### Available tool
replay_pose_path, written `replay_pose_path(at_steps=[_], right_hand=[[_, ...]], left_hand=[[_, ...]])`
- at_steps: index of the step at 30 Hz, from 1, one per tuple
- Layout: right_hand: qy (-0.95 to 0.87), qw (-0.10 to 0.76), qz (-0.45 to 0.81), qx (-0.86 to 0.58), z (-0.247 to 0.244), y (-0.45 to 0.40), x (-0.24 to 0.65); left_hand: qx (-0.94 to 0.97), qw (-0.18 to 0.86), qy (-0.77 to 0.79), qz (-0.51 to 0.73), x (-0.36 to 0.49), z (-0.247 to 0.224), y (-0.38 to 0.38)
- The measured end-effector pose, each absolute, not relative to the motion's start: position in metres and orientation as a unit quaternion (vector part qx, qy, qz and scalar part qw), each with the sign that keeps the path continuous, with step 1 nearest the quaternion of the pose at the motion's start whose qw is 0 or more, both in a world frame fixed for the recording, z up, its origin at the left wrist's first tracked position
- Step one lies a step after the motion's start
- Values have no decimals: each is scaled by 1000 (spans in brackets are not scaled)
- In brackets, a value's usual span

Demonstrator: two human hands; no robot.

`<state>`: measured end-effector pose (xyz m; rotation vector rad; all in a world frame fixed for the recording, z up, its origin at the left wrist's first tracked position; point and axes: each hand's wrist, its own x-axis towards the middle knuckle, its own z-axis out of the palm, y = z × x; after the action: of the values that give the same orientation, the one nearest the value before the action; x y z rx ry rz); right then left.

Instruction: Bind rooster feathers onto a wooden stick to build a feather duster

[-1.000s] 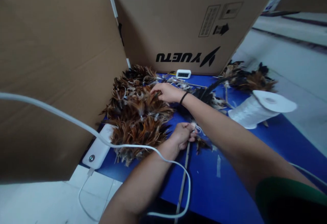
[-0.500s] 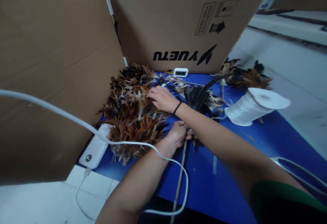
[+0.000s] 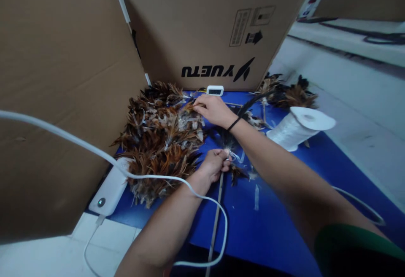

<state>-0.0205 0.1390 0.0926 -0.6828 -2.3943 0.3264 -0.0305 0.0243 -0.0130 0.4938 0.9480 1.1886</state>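
Note:
My left hand (image 3: 215,165) is closed around a thin stick (image 3: 216,222) that runs down past the table's near edge. Dark feathers (image 3: 225,138) fan out at the stick's top, with a loop of pale ribbon (image 3: 236,157) beside my fingertips. Above it, my right hand (image 3: 215,109) pinches a small brown feather bunch (image 3: 189,108) at the right side of a large pile of brown and black feathers (image 3: 161,159). A white spool of ribbon (image 3: 289,131) stands tilted to the right of my right forearm.
Cardboard panels (image 3: 196,24) enclose the blue table (image 3: 253,243) at the back and left. A white power bank (image 3: 109,190) lies at left, and a white cable (image 3: 171,177) crosses over my left forearm. A small display (image 3: 214,90) and more feathers (image 3: 294,93) are at the back.
My right hand has moved slightly right and up from the pile, now with feathers pinched in its fingers. My left hand stays on the stick. The view has shifted a little.

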Motion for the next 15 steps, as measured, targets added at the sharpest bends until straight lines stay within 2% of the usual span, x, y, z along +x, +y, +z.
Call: replay_pose_path(at_steps=[3,8,12,15], right_hand=[[-869,346,226,-271,106,130,14],[-823,309,356,-316,114,102,94],[-839,206,371,-340,96,85,153],[-872,136,311,-353,77,75,179]], left_hand=[[231,693,422,537,-31,-12,24],[233,695,412,541,-32,-10,23],[237,690,418,541,-32,-10,24],[249,691,416,536,-32,-10,25]])
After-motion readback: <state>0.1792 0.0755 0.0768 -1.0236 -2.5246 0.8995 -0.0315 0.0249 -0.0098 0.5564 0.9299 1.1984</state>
